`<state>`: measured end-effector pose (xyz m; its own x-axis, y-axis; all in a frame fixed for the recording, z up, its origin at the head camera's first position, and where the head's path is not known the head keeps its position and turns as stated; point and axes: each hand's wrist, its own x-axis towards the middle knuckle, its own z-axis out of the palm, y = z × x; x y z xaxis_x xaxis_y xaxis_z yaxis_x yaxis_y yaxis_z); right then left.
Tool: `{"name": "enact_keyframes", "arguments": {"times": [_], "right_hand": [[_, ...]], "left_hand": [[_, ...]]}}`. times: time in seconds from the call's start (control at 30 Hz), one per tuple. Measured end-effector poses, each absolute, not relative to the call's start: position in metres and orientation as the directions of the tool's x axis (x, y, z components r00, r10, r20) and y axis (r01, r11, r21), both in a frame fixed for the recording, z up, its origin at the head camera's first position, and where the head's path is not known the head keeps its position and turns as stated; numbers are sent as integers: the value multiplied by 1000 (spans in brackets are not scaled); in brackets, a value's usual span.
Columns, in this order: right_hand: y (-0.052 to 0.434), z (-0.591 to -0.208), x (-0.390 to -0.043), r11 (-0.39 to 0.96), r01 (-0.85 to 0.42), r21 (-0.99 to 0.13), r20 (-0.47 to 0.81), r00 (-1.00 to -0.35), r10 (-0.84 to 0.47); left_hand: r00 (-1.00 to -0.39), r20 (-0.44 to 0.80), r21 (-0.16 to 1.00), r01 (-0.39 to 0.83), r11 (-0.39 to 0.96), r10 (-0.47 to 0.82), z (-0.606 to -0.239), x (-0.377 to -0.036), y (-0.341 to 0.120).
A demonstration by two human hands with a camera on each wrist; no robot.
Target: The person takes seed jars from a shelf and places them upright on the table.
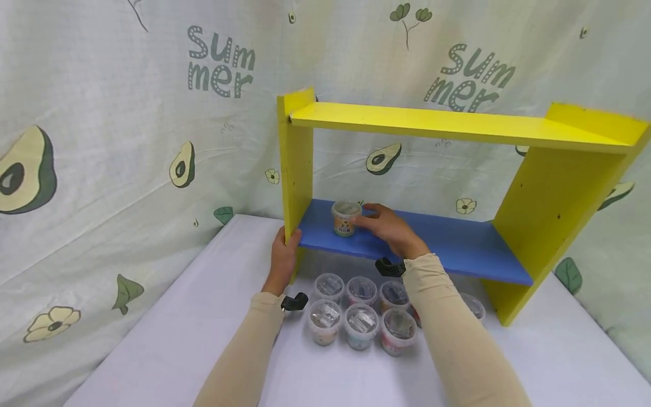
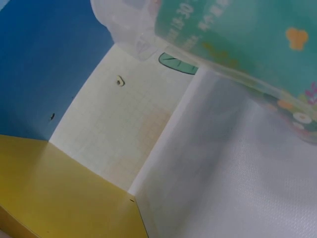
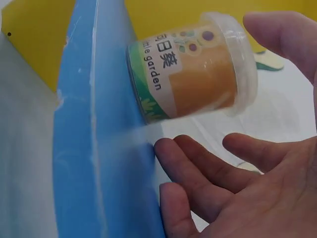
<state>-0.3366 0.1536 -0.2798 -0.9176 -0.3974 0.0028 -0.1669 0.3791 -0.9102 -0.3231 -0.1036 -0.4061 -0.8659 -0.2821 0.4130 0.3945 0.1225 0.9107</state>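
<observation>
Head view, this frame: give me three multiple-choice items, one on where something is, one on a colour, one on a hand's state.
1. Where does the orange-labelled tub stand?
A. on the blue lower shelf
B. on the yellow top shelf
C. on the table among the other tubs

2. What colour are the side panels of the rack?
A. blue
B. yellow
C. white

3. How is the right hand in relation to the tub?
A. fingers open beside it, not closed round it
C. resting flat on the table
B. gripping its lid from above

Answers: 1 A, the tub sits on the blue lower shelf. 2 B, the left side panel is yellow. 3 A, the right wrist view shows spread fingers apart from the tub.
</observation>
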Motion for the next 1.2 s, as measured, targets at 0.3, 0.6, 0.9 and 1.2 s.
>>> {"name": "enact_keyframes", "arguments": {"times": [0.3, 0.6, 0.9, 1.2], "right_hand": [[135, -272, -339, 539, -213, -814, -8, -926, -378], [136, -275, -337, 517, -190, -835, -21, -927, -374], [149, -274, -334, 496, -194, -846, -3, -929, -369], [156, -274, -333, 379, -194, -905, 32, -918, -395]], "left_hand": [[-867, 413, 911, 396, 116, -279, -410, -321, -105], [-874, 400, 917, 383, 115, -277, -410, -320, -107], [-870, 424, 906, 407, 118, -254, -406, -322, -102], [-858, 427, 904, 409, 123, -286, -409, -323, -106]]}}
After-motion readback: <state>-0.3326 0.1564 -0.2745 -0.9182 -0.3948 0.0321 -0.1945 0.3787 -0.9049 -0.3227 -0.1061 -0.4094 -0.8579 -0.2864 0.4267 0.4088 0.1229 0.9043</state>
